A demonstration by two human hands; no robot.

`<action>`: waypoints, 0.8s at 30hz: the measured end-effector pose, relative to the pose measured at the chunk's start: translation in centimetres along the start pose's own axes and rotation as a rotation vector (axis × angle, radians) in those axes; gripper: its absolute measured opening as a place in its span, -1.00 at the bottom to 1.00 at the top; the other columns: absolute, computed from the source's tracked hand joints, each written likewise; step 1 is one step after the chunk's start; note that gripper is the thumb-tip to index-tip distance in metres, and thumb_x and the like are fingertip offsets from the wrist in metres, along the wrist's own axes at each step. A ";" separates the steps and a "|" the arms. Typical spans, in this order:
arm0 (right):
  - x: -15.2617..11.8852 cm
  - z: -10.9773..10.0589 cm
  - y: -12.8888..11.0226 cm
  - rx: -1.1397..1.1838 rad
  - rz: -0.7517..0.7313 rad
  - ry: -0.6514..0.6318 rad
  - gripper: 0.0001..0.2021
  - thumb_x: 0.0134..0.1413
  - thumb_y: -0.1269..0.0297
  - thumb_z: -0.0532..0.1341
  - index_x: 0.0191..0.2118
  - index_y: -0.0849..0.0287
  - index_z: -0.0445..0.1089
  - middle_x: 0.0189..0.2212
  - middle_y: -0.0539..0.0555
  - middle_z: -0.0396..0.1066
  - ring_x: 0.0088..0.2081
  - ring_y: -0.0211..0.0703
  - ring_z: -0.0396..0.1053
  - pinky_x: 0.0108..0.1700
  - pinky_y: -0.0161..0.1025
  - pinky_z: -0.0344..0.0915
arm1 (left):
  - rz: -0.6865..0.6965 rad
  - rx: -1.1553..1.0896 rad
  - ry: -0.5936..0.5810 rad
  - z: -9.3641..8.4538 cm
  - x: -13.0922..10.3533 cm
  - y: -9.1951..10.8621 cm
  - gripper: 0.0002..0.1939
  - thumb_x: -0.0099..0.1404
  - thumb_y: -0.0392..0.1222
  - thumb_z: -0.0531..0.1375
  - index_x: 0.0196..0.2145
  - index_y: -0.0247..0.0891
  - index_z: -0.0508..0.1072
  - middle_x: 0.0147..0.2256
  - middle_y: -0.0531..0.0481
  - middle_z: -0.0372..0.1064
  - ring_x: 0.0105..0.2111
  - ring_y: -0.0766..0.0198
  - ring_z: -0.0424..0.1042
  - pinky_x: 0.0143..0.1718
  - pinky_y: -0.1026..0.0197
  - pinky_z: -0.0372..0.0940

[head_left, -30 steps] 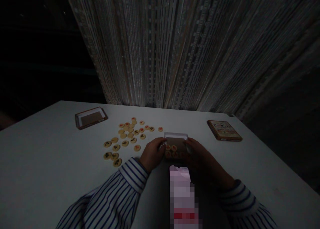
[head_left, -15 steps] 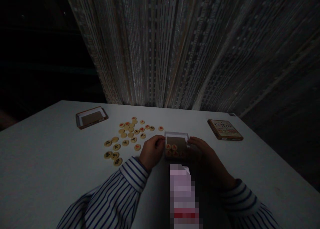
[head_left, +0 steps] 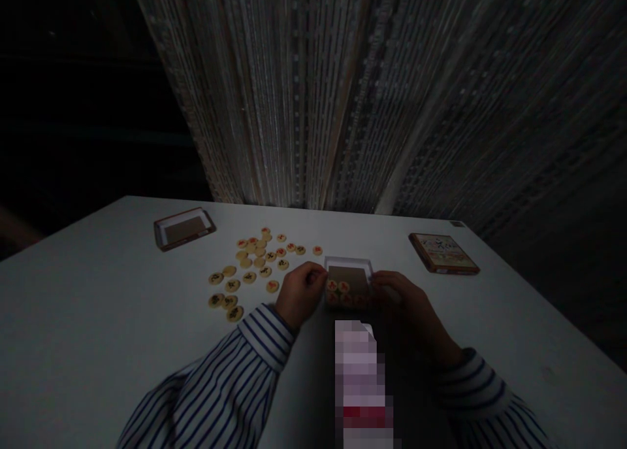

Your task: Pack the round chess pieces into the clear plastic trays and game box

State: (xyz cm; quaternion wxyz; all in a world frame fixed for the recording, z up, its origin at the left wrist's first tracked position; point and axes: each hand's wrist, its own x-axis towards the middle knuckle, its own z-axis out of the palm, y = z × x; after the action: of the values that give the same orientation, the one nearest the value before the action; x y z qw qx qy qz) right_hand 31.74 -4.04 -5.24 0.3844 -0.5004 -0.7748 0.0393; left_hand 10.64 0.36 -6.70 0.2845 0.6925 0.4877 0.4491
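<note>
In the head view, a small open box (head_left: 349, 276) with pale inner walls and a brown bottom lies before me. Several round xiangqi pieces (head_left: 343, 287) with red characters sit along its near side. The fingers of my left hand (head_left: 300, 295) are pinched together at the box's left wall. On the opposite side, my right hand (head_left: 404, 295) has its fingertips on the right wall; its thumb is in shadow. Left of the box, many loose xiangqi pieces (head_left: 259, 263) are scattered, some showing red or black characters and others blank sides up.
An open box half (head_left: 185, 229) lies at the back left of the white table (head_left: 161, 318). To the right is a flat box with a printed cover (head_left: 443, 253). A string curtain (head_left: 313, 109) hangs behind the table. Part of the near middle is blurred out by pixels.
The view has shifted slightly. Both hands stay at the box's sides, and a piece in its near right corner shows a little more clearly.
</note>
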 end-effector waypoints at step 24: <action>0.3 -0.3 -0.4 0.064 0.081 -0.015 -0.88 0.05 0.30 0.05 -0.38 0.16 0.30 -0.39 0.07 0.39 -0.30 -0.18 0.34 -0.24 -0.22 0.28 | 0.140 0.125 0.032 -0.8 -0.1 0.4 -0.83 0.15 -0.29 0.06 -0.35 -0.29 0.43 -0.35 -0.05 0.43 -0.35 0.28 0.38 -0.28 0.24 0.28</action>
State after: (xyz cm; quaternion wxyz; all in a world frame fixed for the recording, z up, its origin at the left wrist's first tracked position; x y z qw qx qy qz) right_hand 31.61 -4.11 -4.70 0.3924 -0.5184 -0.7552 0.0832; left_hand 10.11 0.06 -6.08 0.2005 0.7340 0.4697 0.4476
